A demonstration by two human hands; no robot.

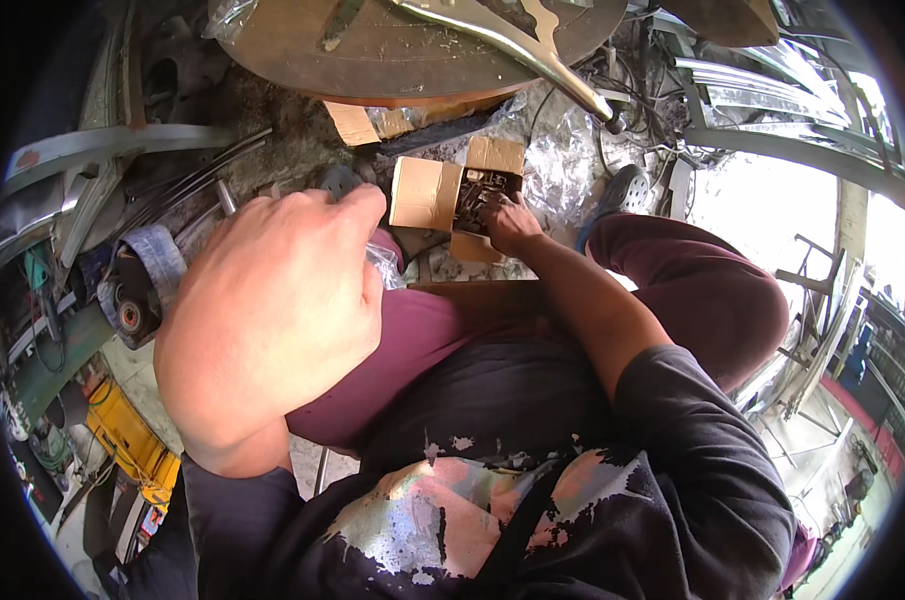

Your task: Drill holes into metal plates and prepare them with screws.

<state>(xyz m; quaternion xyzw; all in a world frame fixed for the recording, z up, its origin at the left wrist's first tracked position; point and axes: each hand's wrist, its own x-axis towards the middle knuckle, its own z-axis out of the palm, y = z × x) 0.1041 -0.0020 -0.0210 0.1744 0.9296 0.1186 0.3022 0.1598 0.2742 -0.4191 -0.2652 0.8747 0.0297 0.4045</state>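
Observation:
My left hand (273, 315) is raised close to the view, its fingers curled into a fist. The back of the hand hides whatever is in it. Just beside it, against my trouser leg, shows a piece of clear plastic (384, 262); I cannot tell whether the hand holds it. Between my feet stands an open cardboard box (425, 194) with its flaps spread. Many small dark metal pieces (485, 190) lie inside it. My right hand (514, 226) reaches into the box, fingers bent together among the pieces; what they pinch is too small to make out.
Ahead is a round brown tabletop (373, 60) bearing a curved metal bar (503, 45). Crumpled clear plastic (563, 155) lies right of the box. Metal profiles (763, 90) are stacked at far right. A grinder-like tool (131, 310) and a yellow case (128, 435) are at left.

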